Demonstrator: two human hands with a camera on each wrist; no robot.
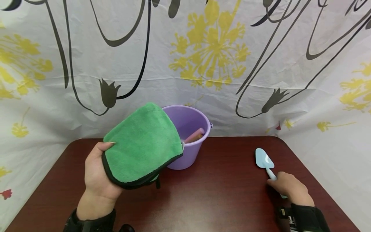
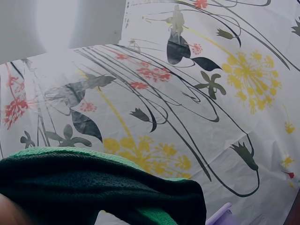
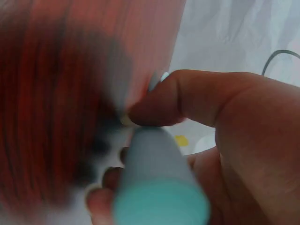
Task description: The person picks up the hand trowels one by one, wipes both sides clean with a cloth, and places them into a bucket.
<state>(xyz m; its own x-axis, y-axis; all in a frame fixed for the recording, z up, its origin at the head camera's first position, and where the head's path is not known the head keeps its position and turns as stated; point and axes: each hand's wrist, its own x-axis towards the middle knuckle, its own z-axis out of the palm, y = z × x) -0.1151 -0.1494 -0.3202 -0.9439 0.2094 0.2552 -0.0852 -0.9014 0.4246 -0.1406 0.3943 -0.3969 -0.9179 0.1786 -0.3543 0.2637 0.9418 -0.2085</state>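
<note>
The head view shows the left hand (image 1: 99, 177) gripping a green cloth (image 1: 142, 145) in its fingers, partly hiding the purple bucket (image 1: 189, 156). Well right of the bucket, the right hand (image 1: 291, 187) has its fingers closed round a blue trowel (image 1: 263, 159).

Bucket (image 1: 188, 158) on table (image 1: 223, 190), near its back edge; rods (image 1: 195, 135) inside. Person's left hand (image 1: 98, 175), cloth (image 1: 143, 145) in it, left of bucket; cloth partly before bucket as I see it. Right hand (image 1: 290, 187), trowel (image 1: 263, 159) in it, well right. Curtain (image 1: 162, 61) behind table.
</note>
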